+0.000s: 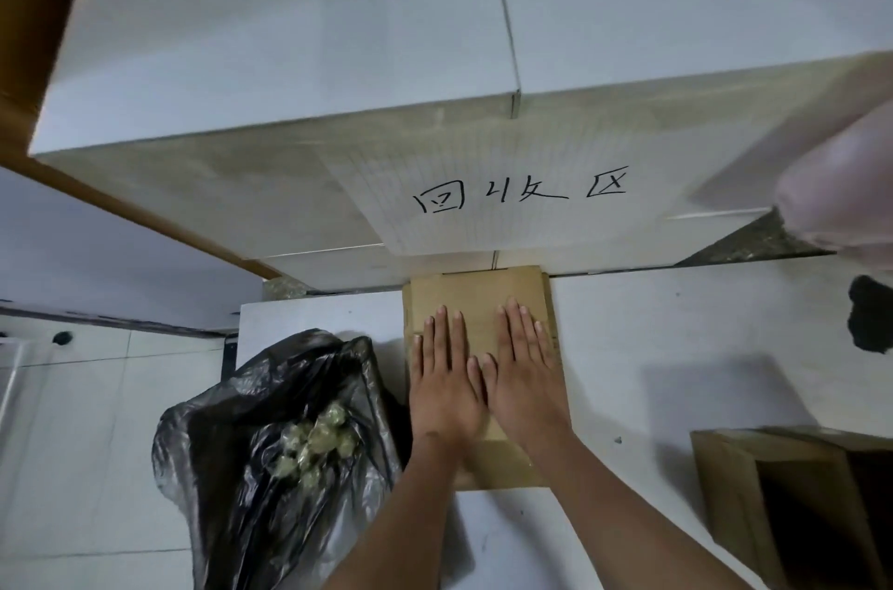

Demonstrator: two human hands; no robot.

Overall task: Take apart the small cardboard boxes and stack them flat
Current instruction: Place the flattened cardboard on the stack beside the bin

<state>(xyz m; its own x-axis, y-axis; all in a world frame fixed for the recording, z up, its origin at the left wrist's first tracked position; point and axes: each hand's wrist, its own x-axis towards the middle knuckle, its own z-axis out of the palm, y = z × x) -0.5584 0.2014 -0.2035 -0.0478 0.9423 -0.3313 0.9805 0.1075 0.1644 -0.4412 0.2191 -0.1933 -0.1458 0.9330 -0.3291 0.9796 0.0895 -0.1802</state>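
Flattened brown cardboard box (483, 333), pinned flat on the white worktop (652, 348), far edge butted against the foot of the big white cartons (290, 58) stacked behind. Left hand (447, 377) and right hand (524, 372) side by side on top, thumbs touching, fingers straight and spread, palms down — nothing grasped, each grip released and simply pressing. Likely reason for the flat palms: creases squashed so the board stays down and stacks neatly instead of springing back up. Looks like more than one layer under the palms, a second brown edge peeking out at the near end, so probably the stack itself, though hard to say for sure.

Just left of the pile, crumpled black plastic bag (270, 435), mouth open, pale greenish padding scraps inside — seemingly a bin for whatever comes out of the boxes. Lower right, another brown cardboard box (792, 507), upright and open, well apart from the hands, apparently next in line for dismantling.

Writing: gridded white paper sheet (507, 198) stuck on the carton front, hand-lettered in black marker "回收区", recycling area — fits the pile sitting directly beneath it. No brand names or printed labels legible anywhere else.
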